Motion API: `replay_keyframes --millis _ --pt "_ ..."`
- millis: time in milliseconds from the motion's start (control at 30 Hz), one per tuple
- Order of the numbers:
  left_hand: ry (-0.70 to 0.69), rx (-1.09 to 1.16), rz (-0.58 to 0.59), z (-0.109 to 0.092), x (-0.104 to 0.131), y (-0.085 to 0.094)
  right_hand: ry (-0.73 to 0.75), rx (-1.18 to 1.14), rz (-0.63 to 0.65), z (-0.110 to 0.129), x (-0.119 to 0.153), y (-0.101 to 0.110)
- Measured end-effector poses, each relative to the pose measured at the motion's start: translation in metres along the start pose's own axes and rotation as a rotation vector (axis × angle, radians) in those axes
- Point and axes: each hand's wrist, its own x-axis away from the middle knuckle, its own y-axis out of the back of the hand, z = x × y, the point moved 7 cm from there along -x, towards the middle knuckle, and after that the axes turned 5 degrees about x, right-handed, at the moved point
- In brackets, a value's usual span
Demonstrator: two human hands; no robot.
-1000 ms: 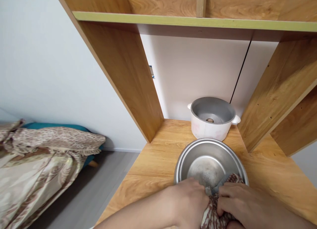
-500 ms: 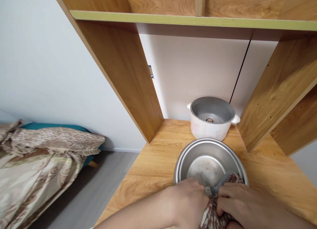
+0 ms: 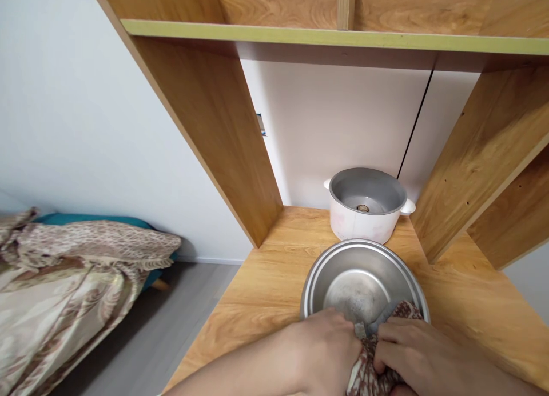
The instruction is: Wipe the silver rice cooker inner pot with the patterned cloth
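Both of my hands are at the near rim of a round silver metal pot (image 3: 360, 282), which sits on the wooden counter. Between them is a bunched, brown-and-white patterned cloth (image 3: 366, 364), part of which lies over the rim and into the pot. My left hand (image 3: 330, 347) is closed at the cloth's left side, its fingertips hidden from view. On the other side, my right hand (image 3: 412, 347) has its fingers curled round the cloth. A greyish part of the cloth shows inside the pot.
Just behind the pot stands a white rice cooker body (image 3: 364, 224) with a grey inside and side handles. Wooden uprights (image 3: 214, 127) flank it, and a shelf (image 3: 300, 35) crosses above. To the left, patterned fabric (image 3: 72, 282) drapes over a teal seat.
Almost nothing differs. My hands stay on the cloth at the pot's near rim, with only a very slight shift of the right fingers.
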Motion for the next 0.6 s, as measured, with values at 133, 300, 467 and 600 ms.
replay_keyframes --millis 133,300,467,600 --pt "0.008 -0.001 -0.023 -0.0005 0.0014 0.0033 -0.013 0.002 -0.005 0.0004 0.0014 -0.0008" --pt "-0.002 -0.019 -0.002 -0.0021 0.0031 0.0045 -0.006 0.018 0.011 0.0002 0.0026 -0.007" --pt "0.0 -0.007 0.01 -0.0013 0.0022 0.0037 0.03 0.097 -0.061 0.0052 -0.0004 -0.0059" --pt "-0.007 0.015 -0.011 -0.0008 0.0025 0.004 0.052 0.142 -0.065 0.0067 -0.0024 -0.0064"
